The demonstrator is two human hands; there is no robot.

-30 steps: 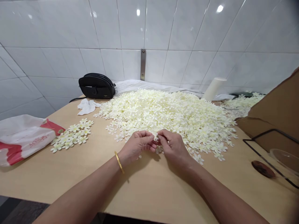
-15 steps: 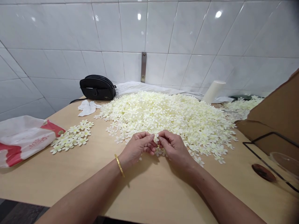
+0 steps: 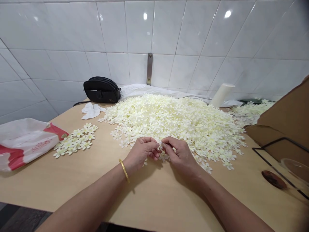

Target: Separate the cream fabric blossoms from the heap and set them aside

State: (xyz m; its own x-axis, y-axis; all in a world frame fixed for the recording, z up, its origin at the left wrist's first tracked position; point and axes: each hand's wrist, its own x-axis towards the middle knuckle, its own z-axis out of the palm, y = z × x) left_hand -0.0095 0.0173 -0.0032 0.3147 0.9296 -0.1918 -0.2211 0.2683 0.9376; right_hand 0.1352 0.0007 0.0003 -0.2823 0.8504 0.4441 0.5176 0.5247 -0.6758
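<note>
A big heap of small cream-white fabric flowers (image 3: pixel 173 122) covers the middle of a light wooden table (image 3: pixel 154 199). At the heap's near edge my left hand (image 3: pixel 141 154) and my right hand (image 3: pixel 180 154) meet, fingertips pinched together on one small flower (image 3: pixel 160 145) held between them. A gold bangle (image 3: pixel 124 170) circles my left wrist. More loose flowers lie under and around my fingers. A smaller, flat group of flowers (image 3: pixel 76 140) lies apart at the left.
A black pouch (image 3: pixel 101 89) and a crumpled white cloth (image 3: pixel 91 110) sit at the back left, a red-and-white plastic bag (image 3: pixel 24 141) at the left edge. A white cylinder (image 3: pixel 221 94), a cardboard box (image 3: pixel 285 119), a wire frame (image 3: pixel 280 161) and a dark oval (image 3: pixel 274 179) stand at the right.
Both hands stay pinched on the flower with only small finger shifts. The view has drifted slightly.
</note>
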